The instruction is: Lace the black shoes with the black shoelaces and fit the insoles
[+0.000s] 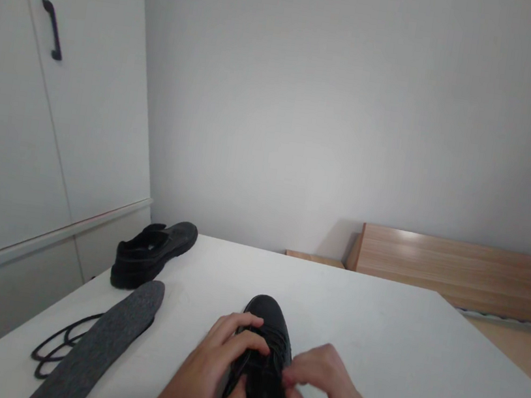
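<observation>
Where the left hand (211, 372) met the near shoe (267, 390): its fingers curved, spread apart, over the shoe's left side, thumb down by the opening; whether they gripped anything could not be told.
Right hand (334, 393): thumb and forefinger came close together at the shoe's right edge; the fingertips were too blurred to tell whether they pinched a lace.
Near shoe: it sat sole-down on the white table (382, 354), toe pointing away from the person, between the two hands.
Laces (279, 340): handling them well probably called for a steady left hand, a tongue kept flat, a pinch close to the lace's tip, and even tension so that the crossed rows lay untwisted.
Grey insole (99, 347): it lay left of the near shoe, well apart from it.
Dark cord (34, 352): it lay looped beyond the insole's left edge, as seen from the near shoe.
Far shoe (154, 252): black too, it stood beyond the near shoe and to its left.
Lettering: no brand, label or writing could be read on either shoe or the insole.
</observation>
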Demonstrator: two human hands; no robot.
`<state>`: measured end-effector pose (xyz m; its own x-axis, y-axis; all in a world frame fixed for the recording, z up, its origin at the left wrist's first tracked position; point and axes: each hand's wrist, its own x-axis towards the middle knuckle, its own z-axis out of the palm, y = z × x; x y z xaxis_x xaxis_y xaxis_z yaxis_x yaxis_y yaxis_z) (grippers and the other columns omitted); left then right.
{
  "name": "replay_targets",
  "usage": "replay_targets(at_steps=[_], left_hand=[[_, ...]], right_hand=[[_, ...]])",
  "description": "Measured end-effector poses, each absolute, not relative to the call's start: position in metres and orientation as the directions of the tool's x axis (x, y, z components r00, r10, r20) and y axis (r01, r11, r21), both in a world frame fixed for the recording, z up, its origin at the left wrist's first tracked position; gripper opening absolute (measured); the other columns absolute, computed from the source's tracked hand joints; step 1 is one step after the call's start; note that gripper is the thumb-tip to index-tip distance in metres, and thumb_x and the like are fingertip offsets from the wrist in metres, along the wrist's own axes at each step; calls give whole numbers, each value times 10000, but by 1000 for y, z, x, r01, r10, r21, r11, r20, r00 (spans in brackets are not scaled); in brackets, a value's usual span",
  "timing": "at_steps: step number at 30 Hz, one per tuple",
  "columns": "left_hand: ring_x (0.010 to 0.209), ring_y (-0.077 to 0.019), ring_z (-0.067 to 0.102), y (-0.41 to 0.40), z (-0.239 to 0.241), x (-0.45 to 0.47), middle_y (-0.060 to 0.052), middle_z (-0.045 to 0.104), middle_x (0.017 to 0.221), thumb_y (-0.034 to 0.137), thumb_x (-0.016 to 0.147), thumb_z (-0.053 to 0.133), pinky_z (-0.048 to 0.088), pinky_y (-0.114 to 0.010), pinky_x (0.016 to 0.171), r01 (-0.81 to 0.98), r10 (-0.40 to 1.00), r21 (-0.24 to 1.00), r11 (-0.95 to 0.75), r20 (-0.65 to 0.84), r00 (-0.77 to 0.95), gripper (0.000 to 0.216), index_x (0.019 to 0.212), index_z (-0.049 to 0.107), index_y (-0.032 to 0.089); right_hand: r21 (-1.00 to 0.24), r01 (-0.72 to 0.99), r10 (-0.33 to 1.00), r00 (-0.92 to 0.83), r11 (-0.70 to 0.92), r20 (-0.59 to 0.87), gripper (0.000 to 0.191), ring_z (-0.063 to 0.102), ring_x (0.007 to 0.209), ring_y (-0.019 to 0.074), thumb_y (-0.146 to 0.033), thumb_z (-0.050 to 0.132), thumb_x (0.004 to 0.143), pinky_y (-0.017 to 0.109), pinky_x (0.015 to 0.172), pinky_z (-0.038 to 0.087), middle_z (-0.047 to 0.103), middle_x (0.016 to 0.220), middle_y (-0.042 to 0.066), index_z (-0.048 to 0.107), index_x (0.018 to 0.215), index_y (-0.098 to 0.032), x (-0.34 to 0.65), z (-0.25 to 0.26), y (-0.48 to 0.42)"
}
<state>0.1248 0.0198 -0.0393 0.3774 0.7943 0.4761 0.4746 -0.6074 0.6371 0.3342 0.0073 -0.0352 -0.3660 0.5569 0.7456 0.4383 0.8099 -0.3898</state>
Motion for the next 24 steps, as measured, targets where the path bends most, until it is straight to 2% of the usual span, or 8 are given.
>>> replay_targets(at_steps=[3,7,10,13,17,21,24], left_hand=[[1262,-256,539,19,-38,126,-85,533,1344,48,806,510,477,-392,1050,503,800,621,-600,465,379,359,1070,626,261],[1231,-269,559,19,-40,126,-99,487,1363,68,824,513,488,-418,1031,531,797,595,-603,466,384,320,1053,631,258],[1220,-273,562,20,-42,125,-96,470,1362,90,843,516,485,-427,1029,525,799,602,-601,465,381,268,1011,643,256],[1230,-270,549,19,-43,124,-85,466,1351,137,886,512,472,-422,1037,516,804,617,-595,456,381,194,957,648,257],[1215,-260,548,16,-43,123,-85,473,1325,176,916,505,447,-412,1048,495,806,637,-591,447,387,154,947,636,252],[1246,-259,514,13,-42,123,-92,465,1336,203,944,486,422,-390,1056,472,809,659,-586,441,390,140,958,618,247],[1254,-248,495,13,-41,124,-91,474,1328,224,968,455,397,-375,1067,433,818,699,-570,436,375,142,945,594,242]], right_hand=[[-522,429,654,-261,738,710,280,616,908,192,-59,544,857,289,774,540,601,947,35,546,1033,-276,337,-29,11],[-637,351,727,-343,686,595,426,568,1023,188,6,552,736,295,897,503,536,1060,17,520,1033,-297,332,-31,9],[-669,338,747,-375,662,549,527,550,1070,177,49,535,668,293,951,476,514,1109,5,518,1053,-310,328,-36,8],[-663,376,761,-359,647,539,434,562,1045,171,11,565,743,281,920,485,525,1084,7,543,1041,-305,328,-39,10],[-606,417,735,-355,677,578,208,605,904,155,-106,576,899,251,779,510,576,955,1,612,978,-295,332,-39,13],[-587,401,705,-281,703,651,154,602,803,146,-140,586,929,233,687,495,595,846,-12,626,940,-288,335,-38,11],[-602,347,674,-139,720,726,134,571,793,147,-152,552,950,226,678,490,568,839,-2,605,940,-275,339,-36,6]])
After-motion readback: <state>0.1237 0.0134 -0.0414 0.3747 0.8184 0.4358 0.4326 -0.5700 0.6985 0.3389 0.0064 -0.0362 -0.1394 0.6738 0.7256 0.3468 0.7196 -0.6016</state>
